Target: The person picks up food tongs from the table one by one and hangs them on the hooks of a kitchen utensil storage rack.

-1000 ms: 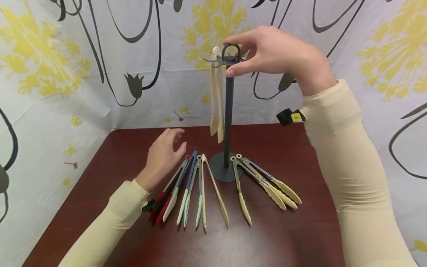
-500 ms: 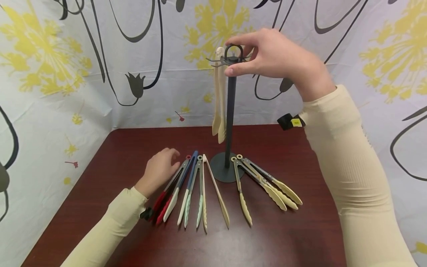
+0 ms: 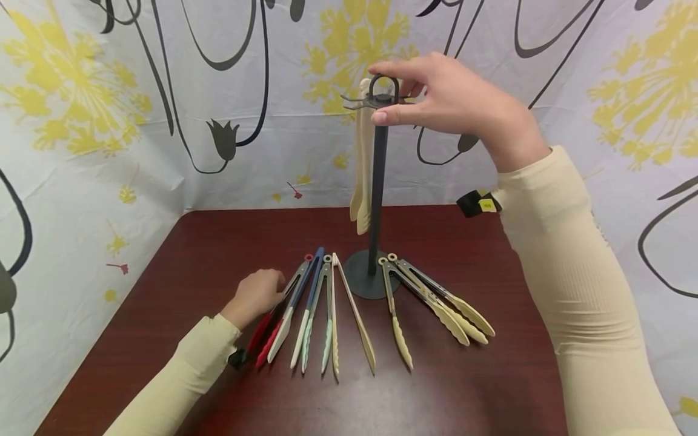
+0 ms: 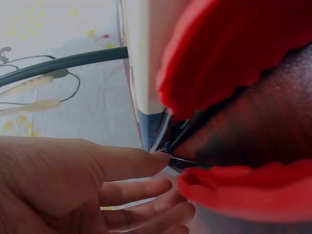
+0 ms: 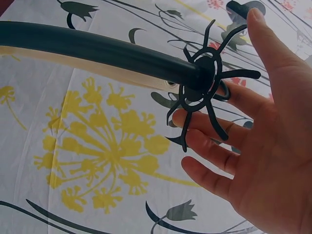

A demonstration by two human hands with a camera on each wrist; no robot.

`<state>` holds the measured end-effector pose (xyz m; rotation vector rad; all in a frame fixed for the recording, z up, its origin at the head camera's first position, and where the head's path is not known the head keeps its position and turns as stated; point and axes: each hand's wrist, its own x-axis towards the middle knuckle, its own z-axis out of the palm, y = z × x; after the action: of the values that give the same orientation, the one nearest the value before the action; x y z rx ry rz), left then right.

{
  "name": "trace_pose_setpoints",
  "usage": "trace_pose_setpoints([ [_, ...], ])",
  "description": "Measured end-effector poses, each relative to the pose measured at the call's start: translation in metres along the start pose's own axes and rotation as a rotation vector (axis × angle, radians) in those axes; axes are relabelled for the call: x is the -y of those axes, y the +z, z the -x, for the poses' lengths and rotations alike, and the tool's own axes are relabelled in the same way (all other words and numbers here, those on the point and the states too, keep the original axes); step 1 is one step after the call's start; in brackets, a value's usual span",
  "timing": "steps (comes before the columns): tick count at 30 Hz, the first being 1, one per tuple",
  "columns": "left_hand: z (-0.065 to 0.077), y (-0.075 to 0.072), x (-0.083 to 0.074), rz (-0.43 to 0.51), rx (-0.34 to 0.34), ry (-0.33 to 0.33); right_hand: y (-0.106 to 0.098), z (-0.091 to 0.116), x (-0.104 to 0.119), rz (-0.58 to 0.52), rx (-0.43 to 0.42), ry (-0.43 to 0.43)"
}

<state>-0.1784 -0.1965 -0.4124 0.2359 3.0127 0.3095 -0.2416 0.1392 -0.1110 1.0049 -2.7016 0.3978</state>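
Note:
My left hand point(image 3: 256, 297) is low at the left, at the metal arms of the red-tipped tongs point(image 3: 267, 348). In the left wrist view the thumb and fingers point(image 4: 131, 163) pinch the tongs' metal part between its two spread red ends point(image 4: 234, 192). High up, my right hand point(image 3: 455, 91) spans the top of a dark hook stand point(image 3: 377, 181), fingers loosely bent. The right wrist view puts its fingers point(image 5: 209, 126) against the hooks, the thumb apart from the pole. Cream tongs point(image 3: 364, 169) hang from one hook.
Several more tongs fan out on the dark red table point(image 3: 218, 236): blue-and-white tongs point(image 3: 313, 297), mint-tipped tongs point(image 3: 328, 327), pale pink tongs point(image 3: 357, 321) and cream-tipped tongs point(image 3: 402, 342). The stand's round base point(image 3: 360, 281) sits among them. Patterned cloth point(image 3: 163, 121) surrounds the table.
My left hand has come down onto the red-tipped tongs. At the stand's top, the hanging cream tongs have shifted right, nearer the pole; my right hand has stayed there.

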Motion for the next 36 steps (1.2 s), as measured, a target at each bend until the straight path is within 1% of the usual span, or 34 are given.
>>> trace_pose_setpoints([
  [3,0.000,0.003,0.001,0.016,0.014,0.005,0.001,0.000,-0.001,0.005,-0.007,-0.017],
  [5,0.000,0.004,0.001,0.028,0.021,0.004,0.001,-0.001,-0.002,0.007,-0.003,-0.013],
  [10,-0.001,0.006,0.002,0.026,0.018,-0.001,0.000,-0.001,-0.001,-0.020,0.028,0.050],
  [12,-0.001,0.006,0.003,0.019,0.007,-0.002,0.000,-0.002,0.000,-0.034,0.039,0.074],
  [15,0.000,0.007,0.004,0.010,-0.014,-0.008,0.001,-0.003,0.001,-0.034,0.045,0.089],
  [19,0.001,0.007,0.006,0.007,-0.030,-0.011,0.002,-0.005,0.002,-0.018,0.041,0.092],
  [22,0.001,0.007,0.009,0.014,-0.031,-0.010,0.003,-0.005,0.003,-0.012,0.037,0.095],
  [27,0.001,0.006,0.014,0.029,-0.031,-0.007,0.001,-0.004,0.002,-0.014,0.035,0.110],
  [31,0.001,0.005,0.019,0.022,-0.043,-0.005,-0.001,-0.003,0.001,-0.023,0.043,0.120],
  [33,0.001,0.004,0.021,0.014,-0.041,-0.011,-0.002,-0.002,0.001,-0.022,0.047,0.123],
  [36,0.001,0.005,0.022,0.013,-0.018,-0.032,-0.002,0.000,0.001,-0.009,0.040,0.116],
])
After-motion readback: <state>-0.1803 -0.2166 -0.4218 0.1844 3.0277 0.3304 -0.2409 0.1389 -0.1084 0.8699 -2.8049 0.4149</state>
